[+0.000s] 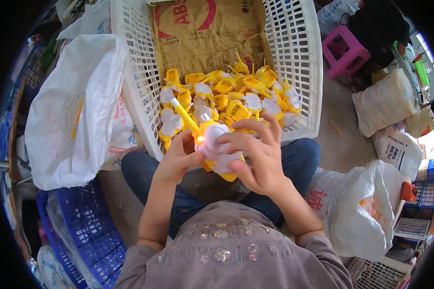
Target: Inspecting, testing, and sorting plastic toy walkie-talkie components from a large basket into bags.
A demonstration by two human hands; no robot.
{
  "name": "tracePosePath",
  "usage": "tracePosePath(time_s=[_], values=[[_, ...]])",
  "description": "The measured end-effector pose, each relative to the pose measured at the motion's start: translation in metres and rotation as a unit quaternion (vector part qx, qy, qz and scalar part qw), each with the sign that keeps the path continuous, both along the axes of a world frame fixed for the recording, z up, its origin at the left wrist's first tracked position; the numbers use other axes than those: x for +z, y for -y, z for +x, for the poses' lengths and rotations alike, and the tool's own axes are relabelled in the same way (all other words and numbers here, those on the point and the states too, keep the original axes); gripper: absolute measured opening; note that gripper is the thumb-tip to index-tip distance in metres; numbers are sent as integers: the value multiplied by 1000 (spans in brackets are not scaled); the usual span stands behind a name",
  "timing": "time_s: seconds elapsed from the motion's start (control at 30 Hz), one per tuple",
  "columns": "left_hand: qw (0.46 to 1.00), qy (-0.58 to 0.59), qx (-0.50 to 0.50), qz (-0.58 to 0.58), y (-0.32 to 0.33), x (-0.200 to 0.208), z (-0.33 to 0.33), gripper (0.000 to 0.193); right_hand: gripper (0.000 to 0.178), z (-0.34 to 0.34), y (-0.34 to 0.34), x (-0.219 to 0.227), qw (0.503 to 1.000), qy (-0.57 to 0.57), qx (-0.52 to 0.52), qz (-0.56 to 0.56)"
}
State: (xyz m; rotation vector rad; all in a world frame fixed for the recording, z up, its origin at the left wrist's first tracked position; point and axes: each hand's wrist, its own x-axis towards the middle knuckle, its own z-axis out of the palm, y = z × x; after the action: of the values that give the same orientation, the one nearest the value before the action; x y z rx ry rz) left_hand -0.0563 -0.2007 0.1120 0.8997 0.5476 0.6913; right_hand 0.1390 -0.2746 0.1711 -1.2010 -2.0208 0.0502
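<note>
both hands [226,156] | grip yellow-white toy [216,147] | over white basket [304,62]

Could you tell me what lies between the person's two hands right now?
In the head view, a yellow and white plastic toy sits between the left hand and right hand, both touching it, above the lap.

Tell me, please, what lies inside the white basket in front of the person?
Inside the white basket, yellow-and-white plastic parts are heaped on a brown paper sack. The basket floor beneath is covered.
</note>
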Motion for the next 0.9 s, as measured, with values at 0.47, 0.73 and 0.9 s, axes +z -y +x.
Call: tracePosePath(time_s=[0.47, 0.73, 0.9], values=[[982, 163, 17, 91, -7, 8, -5, 102, 15, -9, -9, -36, 748, -623, 46, -222], [968, 212, -9, 135, -6, 4, -3, 96, 60, -46, -6, -58, 430, -710, 344, -438], [959, 184, 84, 198, 6, 23, -27, 101, 52, -59, -19, -47, 490, -673, 369, -412]])
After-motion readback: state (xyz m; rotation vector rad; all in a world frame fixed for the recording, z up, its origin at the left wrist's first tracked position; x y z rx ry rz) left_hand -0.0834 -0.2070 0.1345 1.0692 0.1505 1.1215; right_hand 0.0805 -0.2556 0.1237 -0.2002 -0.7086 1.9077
